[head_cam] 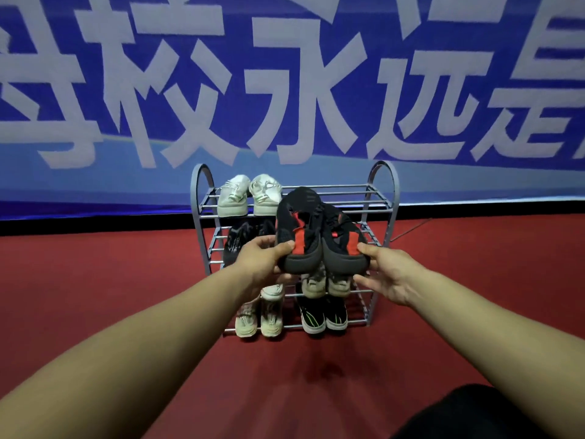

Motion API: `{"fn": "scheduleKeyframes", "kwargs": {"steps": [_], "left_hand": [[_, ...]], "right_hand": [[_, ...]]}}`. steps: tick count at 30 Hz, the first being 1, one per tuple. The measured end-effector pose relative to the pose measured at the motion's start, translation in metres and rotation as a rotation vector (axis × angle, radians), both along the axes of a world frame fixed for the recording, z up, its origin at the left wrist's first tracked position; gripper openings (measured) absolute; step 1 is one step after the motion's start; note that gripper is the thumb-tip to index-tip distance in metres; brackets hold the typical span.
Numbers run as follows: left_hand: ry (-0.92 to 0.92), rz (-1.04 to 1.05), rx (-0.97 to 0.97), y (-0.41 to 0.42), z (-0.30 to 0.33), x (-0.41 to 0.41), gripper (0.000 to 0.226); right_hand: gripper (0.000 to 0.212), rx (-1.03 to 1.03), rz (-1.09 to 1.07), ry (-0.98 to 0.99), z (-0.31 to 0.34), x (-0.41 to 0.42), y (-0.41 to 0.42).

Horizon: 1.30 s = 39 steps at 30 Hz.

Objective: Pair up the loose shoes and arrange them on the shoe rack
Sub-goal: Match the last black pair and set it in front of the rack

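A pair of black-and-red knit shoes [319,236] is held side by side, heels toward me, in front of the grey metal shoe rack [381,198]. My left hand [264,258] grips the left shoe's heel and my right hand [387,274] grips the right shoe's heel. A white pair [248,196] stands on the rack's top shelf at the left. A black pair [235,242] sits on the second shelf, partly hidden by my left hand. Lower down are a beige pair [326,285], a cream pair [258,318] and a black pair with green stripes [324,315].
The rack stands on a red floor [95,296] against a blue banner with large white characters [285,90]. The right half of the top shelf shows bare bars. A dark-clothed knee [474,413] is at the bottom right.
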<state>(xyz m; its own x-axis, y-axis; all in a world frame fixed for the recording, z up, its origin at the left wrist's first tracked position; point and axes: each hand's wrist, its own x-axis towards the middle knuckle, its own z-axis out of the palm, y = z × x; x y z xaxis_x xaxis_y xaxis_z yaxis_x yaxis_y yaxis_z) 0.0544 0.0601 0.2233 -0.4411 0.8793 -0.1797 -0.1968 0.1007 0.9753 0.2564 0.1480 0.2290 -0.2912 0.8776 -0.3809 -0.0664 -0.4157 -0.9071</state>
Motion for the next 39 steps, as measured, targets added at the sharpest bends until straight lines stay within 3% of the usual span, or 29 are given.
{"fn": "scheduleKeyframes", "kwargs": {"steps": [2,5,13,19,23,28,33,37,39], "left_hand": [[-0.051,0.01,0.006,0.035,0.011,-0.001,0.016],[-0.107,0.065,0.008,0.089,0.021,-0.009,0.023],[-0.022,0.096,-0.027,0.197,0.015,-0.034,0.036],[-0.017,0.126,-0.073,0.247,-0.002,-0.048,0.024],[0.041,0.093,-0.097,0.266,-0.007,-0.053,0.017],[0.146,-0.02,-0.177,0.273,-0.003,-0.06,0.015],[0.227,-0.048,-0.201,0.271,-0.01,-0.062,0.015],[0.296,-0.146,-0.212,0.258,-0.005,-0.063,0.032],[0.453,-0.174,-0.223,0.248,0.0,-0.06,0.037]], "right_hand": [[0.009,0.001,-0.066,0.016,0.006,-0.002,0.027],[0.009,0.011,-0.145,0.03,0.012,-0.007,0.071],[0.02,0.049,-0.246,0.027,0.023,-0.032,0.178],[0.027,0.066,-0.236,-0.098,0.017,-0.05,0.239],[0.023,0.104,-0.17,-0.243,0.011,-0.058,0.263],[0.033,0.138,-0.104,-0.408,-0.005,-0.067,0.274],[0.019,0.2,-0.026,-0.49,-0.003,-0.063,0.268],[0.041,0.225,0.088,-0.534,0.003,-0.064,0.252],[0.049,0.254,0.152,-0.633,0.004,-0.067,0.244]]}}
